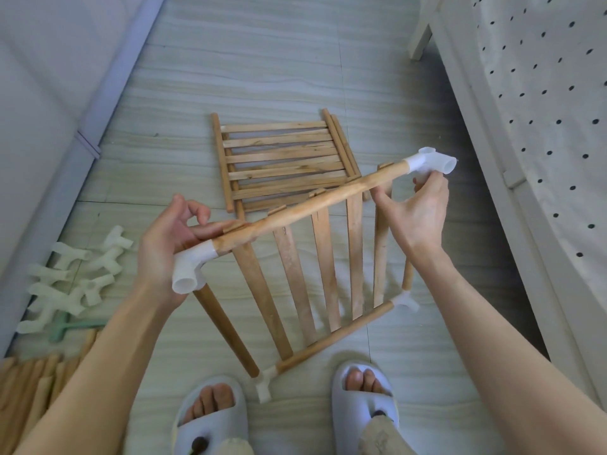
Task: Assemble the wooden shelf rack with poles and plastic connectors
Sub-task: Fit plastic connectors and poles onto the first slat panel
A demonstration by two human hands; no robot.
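Note:
I hold a slatted wooden shelf panel [292,267] tilted above the floor. My left hand [167,244] grips its near-left end, where a white plastic connector [190,267] caps the upper rail [312,201]. My right hand [415,211] pinches the side pole just under the far-right connector [430,160]. Two more white connectors [405,300] [264,384] sit on the lower rail's corners. A side pole [226,330] runs down from the left connector. A second slatted panel [282,159] lies flat on the floor behind.
Several loose plastic connectors [72,280] lie in a heap on the floor at left, beside a bundle of wooden poles [36,385] at the bottom-left corner. A white furniture frame with dotted fabric [542,110] stands to the right. My slippered feet [210,418] are below the panel.

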